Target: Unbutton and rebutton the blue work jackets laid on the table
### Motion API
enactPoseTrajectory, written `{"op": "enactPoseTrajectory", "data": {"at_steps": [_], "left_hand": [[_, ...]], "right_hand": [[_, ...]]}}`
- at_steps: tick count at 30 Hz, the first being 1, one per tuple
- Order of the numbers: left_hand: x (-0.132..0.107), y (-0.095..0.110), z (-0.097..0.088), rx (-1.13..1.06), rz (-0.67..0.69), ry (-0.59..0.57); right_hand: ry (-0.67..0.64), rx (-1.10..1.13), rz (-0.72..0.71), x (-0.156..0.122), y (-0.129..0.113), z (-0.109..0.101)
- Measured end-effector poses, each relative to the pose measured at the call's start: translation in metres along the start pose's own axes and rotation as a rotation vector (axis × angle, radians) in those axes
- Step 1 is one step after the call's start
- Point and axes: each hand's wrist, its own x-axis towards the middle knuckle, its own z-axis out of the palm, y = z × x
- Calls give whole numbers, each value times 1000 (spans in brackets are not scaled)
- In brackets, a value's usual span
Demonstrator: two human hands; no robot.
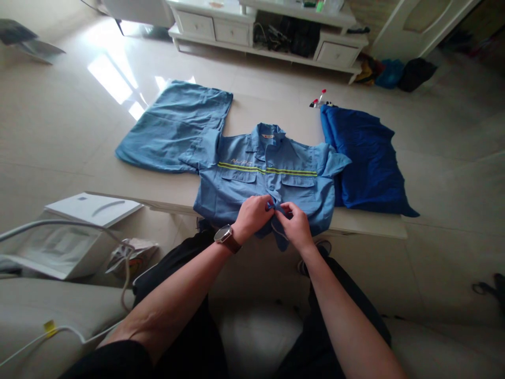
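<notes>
A light blue short-sleeved work shirt (pixel 240 190) lies front up on a low table, collar away from me. A yellow-striped band crosses its chest above two flap pockets. My left hand (pixel 255 212), with a watch on its wrist, pinches the shirt's front edge near the button line. Close beside it, my right hand (pixel 295 223) also pinches the front edge. Fabric is raised between the fingertips; whether a button is there cannot be made out. The shirt's lower hem hangs over the table's near edge.
Folded light blue cloth (pixel 177 126) lies to the left and darker blue cloth (pixel 365 158) to the right on the table (pixel 165 185). Small red-capped bottles (pixel 321 100) stand behind. A white box (pixel 92 208) is at left, and a white TV cabinet (pixel 232 32) stands beyond.
</notes>
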Motion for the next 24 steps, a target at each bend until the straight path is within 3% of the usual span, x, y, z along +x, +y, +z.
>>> {"op": "enactPoseTrajectory", "data": {"at_steps": [9, 16, 21, 24], "left_hand": [[0, 0, 1, 1, 5, 16], [4, -3, 0, -156, 102, 3], [4, -6, -3, -187, 48, 26], [2, -10, -4, -140, 36, -30]], "right_hand": [[0, -40, -89, 0, -6, -1], [91, -19, 30, 7, 6, 5], [117, 31, 77, 11, 14, 7], [135, 55, 79, 12, 13, 7]]}}
